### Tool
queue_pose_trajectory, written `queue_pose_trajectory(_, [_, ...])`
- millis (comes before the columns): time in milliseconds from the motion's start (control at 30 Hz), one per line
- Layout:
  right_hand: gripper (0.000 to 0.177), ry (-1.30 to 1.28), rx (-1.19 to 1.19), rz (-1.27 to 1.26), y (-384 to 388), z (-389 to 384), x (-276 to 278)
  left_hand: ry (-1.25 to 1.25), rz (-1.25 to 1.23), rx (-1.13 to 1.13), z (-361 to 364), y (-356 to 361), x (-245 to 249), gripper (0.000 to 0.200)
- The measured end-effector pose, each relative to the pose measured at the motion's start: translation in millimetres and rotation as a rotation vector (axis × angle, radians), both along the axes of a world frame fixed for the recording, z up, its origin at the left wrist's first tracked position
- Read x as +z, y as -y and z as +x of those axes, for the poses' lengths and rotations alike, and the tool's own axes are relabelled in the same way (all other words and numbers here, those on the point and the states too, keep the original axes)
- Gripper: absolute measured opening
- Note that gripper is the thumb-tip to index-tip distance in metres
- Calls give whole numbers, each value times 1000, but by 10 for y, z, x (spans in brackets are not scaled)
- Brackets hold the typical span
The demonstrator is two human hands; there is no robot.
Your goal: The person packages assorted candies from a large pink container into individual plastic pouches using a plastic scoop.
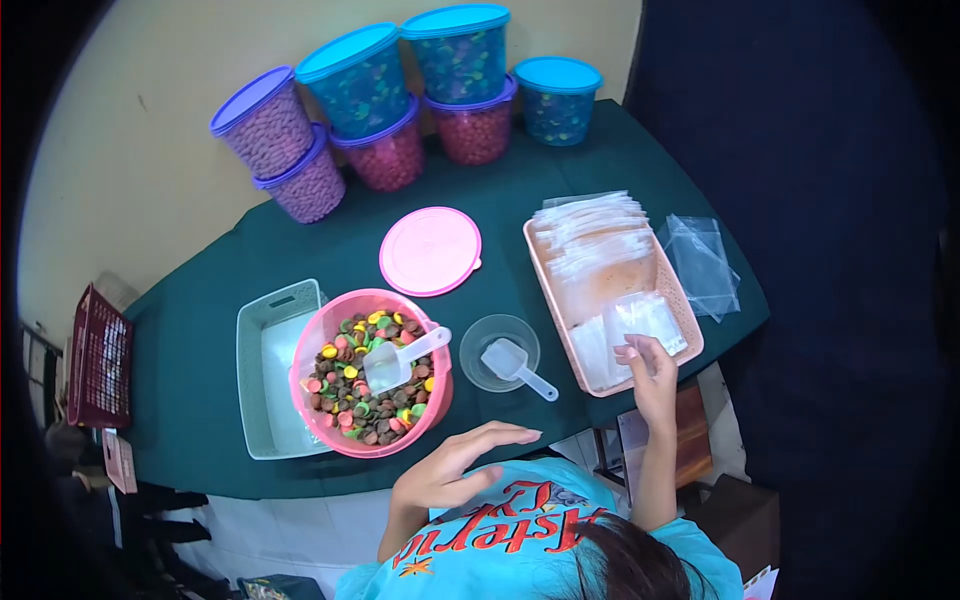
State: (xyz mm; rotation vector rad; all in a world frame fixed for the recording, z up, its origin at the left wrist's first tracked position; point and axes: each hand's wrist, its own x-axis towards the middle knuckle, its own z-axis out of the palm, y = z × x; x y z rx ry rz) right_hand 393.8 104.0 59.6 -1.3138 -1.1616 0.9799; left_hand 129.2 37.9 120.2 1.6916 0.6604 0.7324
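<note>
My left hand [465, 465] is above the table's front edge, fingers stretched out and holding nothing. My right hand [652, 380] reaches over the near end of a peach basket [541, 262], with thumb and fingertips pinched at a clear plastic bag [645, 318]. Packed behind it in the basket are rows of similar bags [590, 235]. Between my hands, a clear bowl [480, 338] holds a translucent scoop [507, 360], its handle over the rim. To the left, a pink tub [308, 425] is full of brown, green, yellow and pink chocolate-like drops [380, 425], with another scoop [390, 368] on top.
A green basket [252, 400] sits partly under the pink tub. Behind the tub lies a pink lid [430, 250]. Flat clear bags [703, 265] lie right of the peach basket. Stacked lidded tubs [385, 160] line the wall. A maroon basket [100, 360] is at far left.
</note>
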Motion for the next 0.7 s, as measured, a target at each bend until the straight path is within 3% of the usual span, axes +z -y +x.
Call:
queue_pose_trajectory(67, [23,-4,75,18,36,-106,180,61,55,51,-181,98,69,45])
queue_pose_trajectory(133, [26,-228,170,165,85,-278,383,95,39,133,-336,227,158,44])
queue_pose_trajectory(200, [32,-247,263,168,168,-446,532,178,103,233,-514,344,183,44])
queue_pose_trajectory(233, [36,-290,352,192,230,-591,624,221,88,401,-516,423,284,36])
queue_pose_trajectory(267, [40,-334,437,214,301,-741,701,216,91,407,-587,480,279,36])
queue_pose_trajectory(333, [47,-367,639,181,448,-1032,799,319,513,675,-731,613,224,29])
queue_pose_trajectory(367, [46,-444,769,145,518,-1171,771,477,615,714,-812,669,179,21])
queue_pose_trajectory(400, [43,-445,860,125,598,-1328,793,472,710,733,-878,720,202,17])
queue_pose_trajectory(433, [40,-484,988,106,647,-1474,827,368,792,730,-975,762,219,26])
queue_pose_trajectory(467, [39,-357,1107,23,676,-1533,741,261,872,727,-1074,804,239,37])
queue_pose_trajectory(567, [36,-358,1181,48,792,-1934,735,-210,727,712,-1217,909,411,95])
queue_pose_trajectory(633, [36,-477,1278,26,838,-2142,696,-305,663,752,-1292,898,441,102])
queue_pose_trajectory(700, [36,-425,1250,-4,895,-2291,637,-314,639,775,-1415,901,373,104])
